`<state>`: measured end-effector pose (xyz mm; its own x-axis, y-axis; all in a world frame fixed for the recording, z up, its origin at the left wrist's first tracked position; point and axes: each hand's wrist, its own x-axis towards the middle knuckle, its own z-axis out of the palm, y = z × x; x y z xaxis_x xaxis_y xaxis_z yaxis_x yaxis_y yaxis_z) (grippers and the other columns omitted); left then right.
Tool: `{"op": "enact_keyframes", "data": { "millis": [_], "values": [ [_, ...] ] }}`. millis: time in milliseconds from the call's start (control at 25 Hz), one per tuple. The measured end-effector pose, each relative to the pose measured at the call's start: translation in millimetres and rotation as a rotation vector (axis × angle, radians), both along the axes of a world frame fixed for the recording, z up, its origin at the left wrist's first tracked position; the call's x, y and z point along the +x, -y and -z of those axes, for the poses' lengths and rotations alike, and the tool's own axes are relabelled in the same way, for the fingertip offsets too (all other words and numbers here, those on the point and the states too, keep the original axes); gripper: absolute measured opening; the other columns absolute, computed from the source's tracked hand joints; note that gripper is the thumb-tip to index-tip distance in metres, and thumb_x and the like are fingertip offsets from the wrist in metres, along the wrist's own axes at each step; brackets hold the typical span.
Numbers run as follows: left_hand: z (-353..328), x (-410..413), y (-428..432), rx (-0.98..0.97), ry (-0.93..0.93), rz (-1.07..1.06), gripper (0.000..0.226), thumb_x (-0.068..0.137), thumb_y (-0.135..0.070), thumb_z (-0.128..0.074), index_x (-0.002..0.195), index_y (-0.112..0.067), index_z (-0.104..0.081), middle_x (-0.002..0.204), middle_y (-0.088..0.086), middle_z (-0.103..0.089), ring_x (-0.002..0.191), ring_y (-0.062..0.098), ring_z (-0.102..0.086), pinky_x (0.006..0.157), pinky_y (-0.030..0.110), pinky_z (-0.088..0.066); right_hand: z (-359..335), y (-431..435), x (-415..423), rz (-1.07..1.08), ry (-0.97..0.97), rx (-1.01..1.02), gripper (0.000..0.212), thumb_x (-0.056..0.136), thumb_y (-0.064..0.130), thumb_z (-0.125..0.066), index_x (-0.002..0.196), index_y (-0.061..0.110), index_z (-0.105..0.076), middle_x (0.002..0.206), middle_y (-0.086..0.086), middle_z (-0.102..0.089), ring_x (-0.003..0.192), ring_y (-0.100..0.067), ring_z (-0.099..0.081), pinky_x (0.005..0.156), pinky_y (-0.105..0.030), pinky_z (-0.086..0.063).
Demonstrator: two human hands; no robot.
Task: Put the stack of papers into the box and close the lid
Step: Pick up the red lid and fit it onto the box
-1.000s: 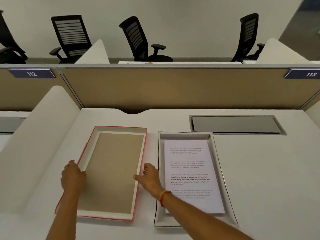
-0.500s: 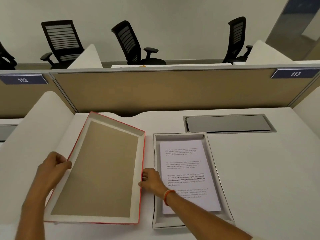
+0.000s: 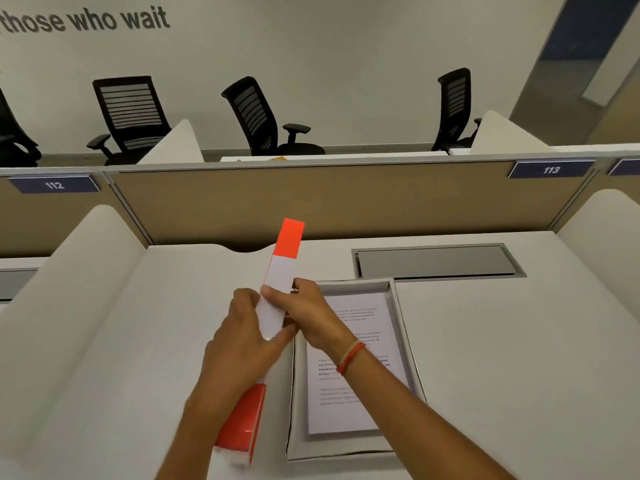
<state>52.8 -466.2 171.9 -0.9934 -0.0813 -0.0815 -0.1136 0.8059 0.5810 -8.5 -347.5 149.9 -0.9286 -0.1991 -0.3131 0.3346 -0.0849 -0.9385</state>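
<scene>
The grey open box (image 3: 403, 327) lies on the white desk, right of centre, with the stack of printed papers (image 3: 349, 382) flat inside it. The red-and-white lid (image 3: 282, 271) stands on edge in the air, just left of the box, seen edge-on. My left hand (image 3: 242, 337) grips the lid from the left and my right hand (image 3: 308, 315) grips it from the right, above the box's near-left part. My right forearm, with a red wristband, crosses over the papers.
The white desk (image 3: 519, 358) has a grey cable hatch (image 3: 436, 261) behind the box. White curved dividers stand at the left (image 3: 69, 289) and the right. A tan partition (image 3: 311, 199) closes the back; black office chairs stand beyond it.
The lid has been lifted off the desk and turned from lying flat, open side up, to standing on edge. Both hands rose with it and came closer together.
</scene>
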Motion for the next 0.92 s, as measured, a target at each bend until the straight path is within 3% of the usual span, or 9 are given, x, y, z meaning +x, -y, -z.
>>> {"op": "enact_keyframes", "data": {
  "millis": [120,200,320,400,480,560,640,760,920],
  "values": [
    [11,-18,12,0.386,0.139,-0.050,0.067,0.069,-0.074,-0.051,0.118,-0.032,-0.033,0.116,-0.006,-0.053,0.085,0.010,-0.064,0.058,0.020,-0.054,-2,-27,0,0.040,0.036,-0.027,0.041,0.090,0.022,-0.067,0.127,0.010,-0.057,0.123,-0.010,-0.067,0.106,-0.026,-0.067,0.089,-0.039,-0.058],
    [39,-31,23,0.423,0.167,-0.201,0.068,0.078,-0.073,-0.044,0.123,-0.022,-0.040,0.122,0.005,-0.056,0.096,0.021,-0.065,0.072,0.035,-0.060,-4,-38,1,0.067,0.084,-0.052,0.038,0.091,0.017,-0.065,0.127,0.007,-0.056,0.124,-0.012,-0.066,0.109,-0.028,-0.066,0.094,-0.044,-0.056],
    [94,-31,29,0.397,0.269,-0.332,0.079,0.089,-0.067,-0.039,0.124,0.003,-0.048,0.125,0.029,-0.057,0.111,0.043,-0.059,0.099,0.056,-0.050,-2,-53,5,0.076,0.126,-0.129,0.037,0.094,0.014,-0.061,0.129,0.003,-0.057,0.126,-0.014,-0.066,0.112,-0.031,-0.065,0.098,-0.047,-0.053],
    [126,-21,31,0.434,0.318,-0.354,0.100,0.074,-0.085,-0.036,0.100,0.009,-0.057,0.105,0.034,-0.061,0.099,0.044,-0.062,0.092,0.050,-0.050,3,-69,9,0.061,0.139,-0.272,0.035,0.096,0.013,-0.058,0.129,0.001,-0.057,0.125,-0.016,-0.066,0.109,-0.030,-0.065,0.097,-0.045,-0.055],
    [151,-13,33,0.518,0.380,-0.365,0.104,0.056,-0.098,-0.031,0.084,-0.003,-0.062,0.087,0.014,-0.067,0.084,0.031,-0.064,0.082,0.039,-0.051,11,-89,14,0.046,0.157,-0.409,0.034,0.097,0.015,-0.055,0.128,0.001,-0.057,0.118,-0.014,-0.068,0.100,-0.027,-0.069,0.089,-0.041,-0.059],
    [164,-8,30,0.721,0.474,-0.359,0.092,0.065,-0.093,-0.037,0.102,-0.016,-0.073,0.100,0.007,-0.078,0.094,0.028,-0.073,0.085,0.042,-0.057,22,-110,18,0.059,0.178,-0.490,0.034,0.097,0.018,-0.054,0.126,0.002,-0.059,0.109,-0.012,-0.072,0.090,-0.024,-0.073,0.081,-0.039,-0.062],
    [164,-5,24,0.850,0.491,-0.350,0.076,0.071,-0.086,-0.045,0.107,-0.025,-0.073,0.103,0.007,-0.079,0.094,0.028,-0.076,0.074,0.041,-0.061,33,-132,20,0.111,0.195,-0.508,0.030,0.096,0.021,-0.056,0.119,0.003,-0.064,0.102,-0.012,-0.075,0.084,-0.024,-0.075,0.080,-0.042,-0.062],
    [157,-9,15,0.914,0.385,-0.362,0.057,0.086,-0.067,-0.050,0.115,-0.022,-0.070,0.103,0.010,-0.078,0.090,0.031,-0.076,0.067,0.040,-0.062,45,-169,22,0.184,0.183,-0.330,0.035,0.094,0.032,-0.060,0.112,0.004,-0.070,0.101,-0.016,-0.076,0.081,-0.028,-0.076,0.076,-0.044,-0.063],
    [145,-23,-9,0.744,0.218,-0.270,0.044,0.097,-0.048,-0.045,0.134,-0.027,-0.057,0.119,0.001,-0.071,0.099,0.023,-0.071,0.085,0.041,-0.059,70,-192,31,0.305,0.135,0.082,0.045,0.093,0.052,-0.050,0.110,0.011,-0.060,0.099,-0.018,-0.069,0.082,-0.028,-0.070,0.073,-0.038,-0.061]
  ]
}}
